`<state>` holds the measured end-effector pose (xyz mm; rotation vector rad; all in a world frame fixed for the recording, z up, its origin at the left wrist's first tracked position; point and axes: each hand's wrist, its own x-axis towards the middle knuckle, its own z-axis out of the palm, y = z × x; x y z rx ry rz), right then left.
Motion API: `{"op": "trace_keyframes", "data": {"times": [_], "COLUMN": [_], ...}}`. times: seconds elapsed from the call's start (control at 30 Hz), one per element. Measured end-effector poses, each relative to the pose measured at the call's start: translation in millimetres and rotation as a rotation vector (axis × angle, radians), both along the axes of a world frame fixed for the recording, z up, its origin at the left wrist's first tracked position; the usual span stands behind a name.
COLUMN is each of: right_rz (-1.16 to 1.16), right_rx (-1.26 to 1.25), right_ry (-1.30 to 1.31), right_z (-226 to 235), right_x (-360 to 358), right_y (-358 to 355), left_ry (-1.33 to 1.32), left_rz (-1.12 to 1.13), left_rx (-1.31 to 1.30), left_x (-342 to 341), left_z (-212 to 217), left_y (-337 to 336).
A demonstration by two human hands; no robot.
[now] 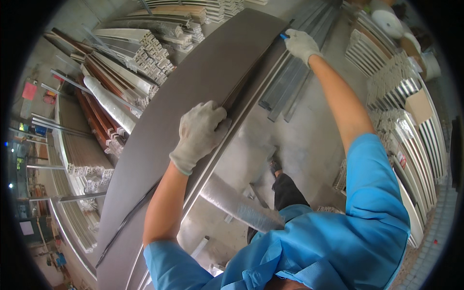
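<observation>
Head view, left hand [199, 136] grip clenched on grey panel [193, 92] edge, right hand [300, 44] grasping blue tool [283, 36].

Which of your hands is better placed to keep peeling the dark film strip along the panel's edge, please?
Probably the left hand: it rests on the dark panel right where the loose film strip lifts off. The right hand is stretched to the far end, holding a small blue tool.
</observation>
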<state>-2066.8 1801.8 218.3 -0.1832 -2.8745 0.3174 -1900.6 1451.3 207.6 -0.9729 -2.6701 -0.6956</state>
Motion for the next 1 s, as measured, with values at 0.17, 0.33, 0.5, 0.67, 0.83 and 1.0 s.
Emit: {"op": "trace_keyframes", "data": {"times": [0.17,0.33,0.5,0.67,0.83,1.0], "right_rz": [0.147,0.377,0.154,-0.111,-0.216,-0.247], "right_rx": [-0.127,-0.084,-0.205,-0.123,-0.028,-0.07], "right_ry": [-0.08,-0.177,-0.065,-0.003,-0.009,-0.015], "right_z": [1.3,1.5,25.3,-1.0,-10.9,-9.4], "right_x": [87.5,159.5,103.8,20.6,-35.9,-59.6], "right_y": [-71.9,-110.2,-43.4,0.8,29.5,38.2], "left_ry": [-0.02,0.03,-0.012,-0.028,-0.063,-0.035], "left_rz": [-0.011,-0.044,-0.004,0.003,0.023,0.017], "left_rx": [0.009,0.008,-0.015,-0.023,-0.031,-0.018], "left_x": [-0.4,3.7,6.9,7.5,7.0,6.1], "left_z": [-0.3,-1.5,0.9,4.0,3.9,7.3], "left_y": [4.1,3.4,0.4,-0.5,1.4,3.8]}}
